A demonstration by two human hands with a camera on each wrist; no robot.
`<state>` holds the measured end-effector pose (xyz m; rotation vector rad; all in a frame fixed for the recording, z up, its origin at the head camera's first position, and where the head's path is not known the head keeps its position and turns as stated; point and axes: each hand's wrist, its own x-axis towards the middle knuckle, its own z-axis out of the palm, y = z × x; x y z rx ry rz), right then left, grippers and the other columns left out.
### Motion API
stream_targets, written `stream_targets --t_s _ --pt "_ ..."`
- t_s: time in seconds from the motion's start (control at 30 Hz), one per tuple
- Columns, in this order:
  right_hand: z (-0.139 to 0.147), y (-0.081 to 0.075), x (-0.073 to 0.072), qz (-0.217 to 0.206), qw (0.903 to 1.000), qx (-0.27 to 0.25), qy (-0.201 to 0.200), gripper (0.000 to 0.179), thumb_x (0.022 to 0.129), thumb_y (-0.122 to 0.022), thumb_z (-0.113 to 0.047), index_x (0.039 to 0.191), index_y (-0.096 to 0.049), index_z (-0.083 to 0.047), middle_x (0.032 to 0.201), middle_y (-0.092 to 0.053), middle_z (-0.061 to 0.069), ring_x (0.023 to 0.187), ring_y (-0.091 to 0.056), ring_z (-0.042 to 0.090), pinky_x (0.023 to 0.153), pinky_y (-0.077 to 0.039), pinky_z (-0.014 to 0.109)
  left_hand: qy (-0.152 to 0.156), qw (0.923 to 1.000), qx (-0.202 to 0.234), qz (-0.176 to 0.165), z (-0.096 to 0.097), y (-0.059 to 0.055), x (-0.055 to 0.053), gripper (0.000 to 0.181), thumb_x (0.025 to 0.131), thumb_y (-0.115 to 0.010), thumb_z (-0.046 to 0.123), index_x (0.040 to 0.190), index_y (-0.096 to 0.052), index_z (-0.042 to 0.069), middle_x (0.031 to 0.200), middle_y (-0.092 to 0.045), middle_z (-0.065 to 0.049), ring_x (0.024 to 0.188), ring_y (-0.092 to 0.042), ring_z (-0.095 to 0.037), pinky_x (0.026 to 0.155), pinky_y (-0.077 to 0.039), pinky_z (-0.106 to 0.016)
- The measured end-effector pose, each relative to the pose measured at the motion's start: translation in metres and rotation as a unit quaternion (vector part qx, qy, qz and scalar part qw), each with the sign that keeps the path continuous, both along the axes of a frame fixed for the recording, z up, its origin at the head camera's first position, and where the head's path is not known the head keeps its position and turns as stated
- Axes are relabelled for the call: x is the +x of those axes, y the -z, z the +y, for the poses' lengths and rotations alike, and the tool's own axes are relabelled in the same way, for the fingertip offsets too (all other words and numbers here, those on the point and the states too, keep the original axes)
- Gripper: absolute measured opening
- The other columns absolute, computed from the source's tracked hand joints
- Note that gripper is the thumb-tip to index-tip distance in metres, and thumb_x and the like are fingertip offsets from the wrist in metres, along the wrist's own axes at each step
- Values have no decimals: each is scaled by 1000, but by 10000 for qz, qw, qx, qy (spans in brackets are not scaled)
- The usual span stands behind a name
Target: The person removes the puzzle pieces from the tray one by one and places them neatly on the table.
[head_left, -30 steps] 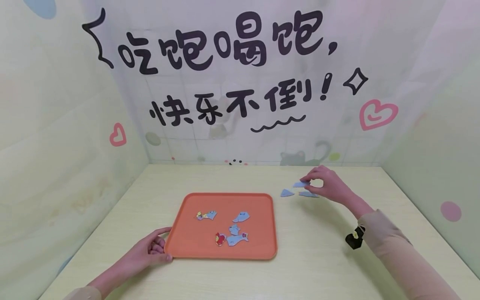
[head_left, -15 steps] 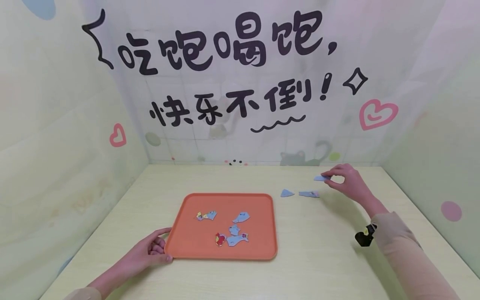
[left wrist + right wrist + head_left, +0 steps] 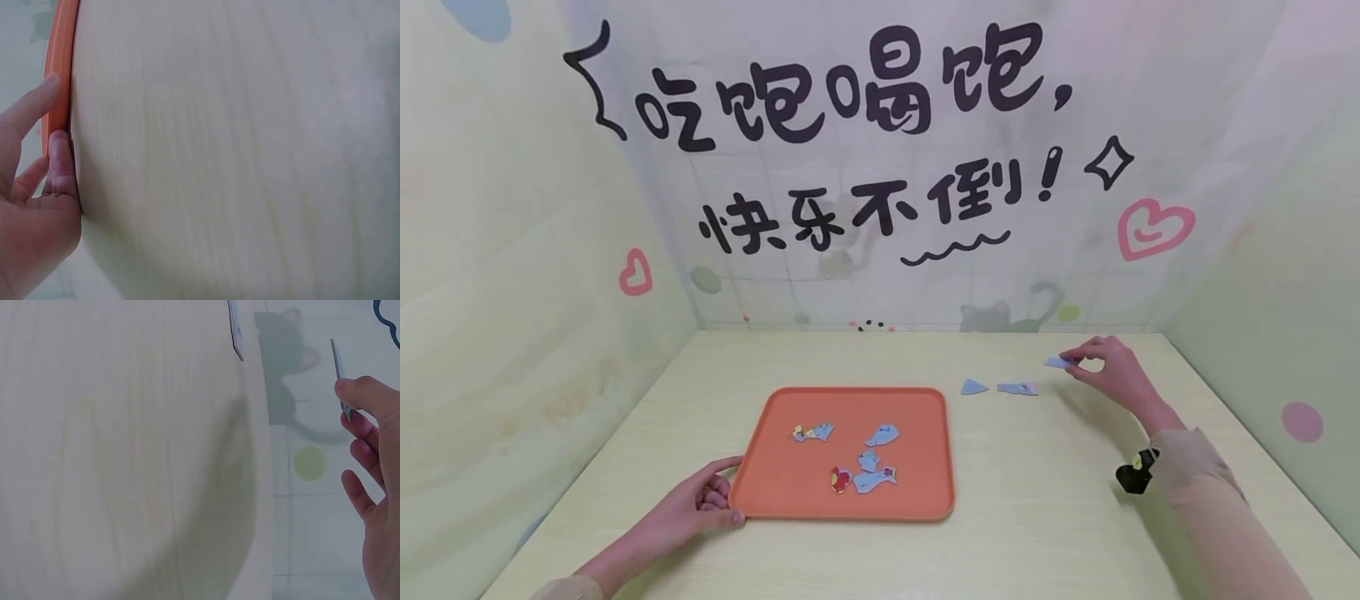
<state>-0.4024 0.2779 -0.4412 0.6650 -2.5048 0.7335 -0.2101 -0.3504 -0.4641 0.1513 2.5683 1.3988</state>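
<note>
My right hand (image 3: 1108,371) is at the table's back right. Between thumb and fingertips it pinches a flat, light-blue puzzle piece (image 3: 1057,362), seen edge-on and raised off the table in the right wrist view (image 3: 338,359). Left of that hand lie a blue triangular piece (image 3: 974,387) and a longer blue piece (image 3: 1017,388). My left hand (image 3: 696,498) grips the near left corner of an orange tray (image 3: 760,400); its thumb rests on the rim in the left wrist view. In the tray are a yellow-and-blue piece (image 3: 822,432), a red piece (image 3: 840,478) and several blue pieces (image 3: 874,481).
The pale wooden table (image 3: 1015,533) runs back to a printed cloth wall (image 3: 880,292), with cloth on both sides too. A black wrist-mounted device (image 3: 1135,475) hangs under the right sleeve (image 3: 1210,492).
The right hand has lifted the blue piece from beside the other two and carried it right, lowering it slightly in the last half second. The left hand and tray have stayed put.
</note>
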Motion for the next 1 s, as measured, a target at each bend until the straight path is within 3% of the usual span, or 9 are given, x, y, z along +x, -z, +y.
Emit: stream_targets --t_s 0.2,0.33,0.47,0.77,1.0 --pt "6 7 -4 -763 9970 13 148 23 89 -73 -13 110 -75 -4 101 -72 16 98 -59 36 82 -47 49 -18 10000 -7 -18 0 1 0 95 79 -83 23 152 -28 -3 104 -54 -13 80 -51 -7 70 -48 -19" --pt "7 11 -8 -1015 9947 99 133 25 90 -72 -15 113 -74 -5 106 -72 18 100 -62 36 86 -50 51 12 10000 -4 -18 -1 2 -1 95 79 -83 24 152 -28 -2 105 -54 -13 81 -52 -7 70 -48 -19" --pt "7 16 -11 -1111 9935 208 128 24 91 -71 -15 113 -75 -6 105 -73 16 100 -63 33 87 -51 46 -20 10000 -9 -58 -2 2 -2 95 79 -83 25 152 -29 0 105 -54 -13 81 -52 -7 72 -49 -19" --pt "4 23 -11 -1635 9858 281 270 23 90 -71 -14 112 -75 -7 104 -72 15 89 -58 24 75 -43 31 -46 10000 -16 -64 -2 3 -2 95 78 -84 26 152 -30 1 106 -54 -13 82 -53 -8 73 -49 -19" --pt "5 29 -10 -1984 9800 105 126 25 91 -71 -15 113 -74 -6 105 -71 15 88 -56 19 74 -43 28 -19 10000 40 -63 -2 2 -2 95 78 -84 25 152 -29 2 106 -53 -14 83 -53 -8 74 -50 -19"
